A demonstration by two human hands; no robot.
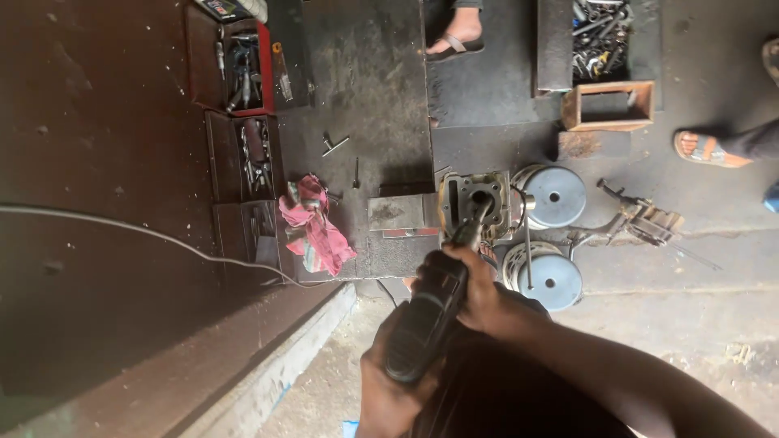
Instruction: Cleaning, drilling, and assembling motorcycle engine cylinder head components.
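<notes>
Left hand (389, 381) clenches the rear grip of a black power tool (426, 320); right hand (479, 296) wraps its forward body, seemingly steadying the nose, which enters the bore of a grimy metal engine cylinder (475, 203) on the floor. Beside the cylinder: two grey discs (556, 195), a pink rag (316, 227), open toolboxes (243, 154).

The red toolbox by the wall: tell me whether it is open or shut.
Open. The red toolbox has its trays spread out in a stepped row, with loose tools lying exposed inside them, left of the pink rag.
</notes>
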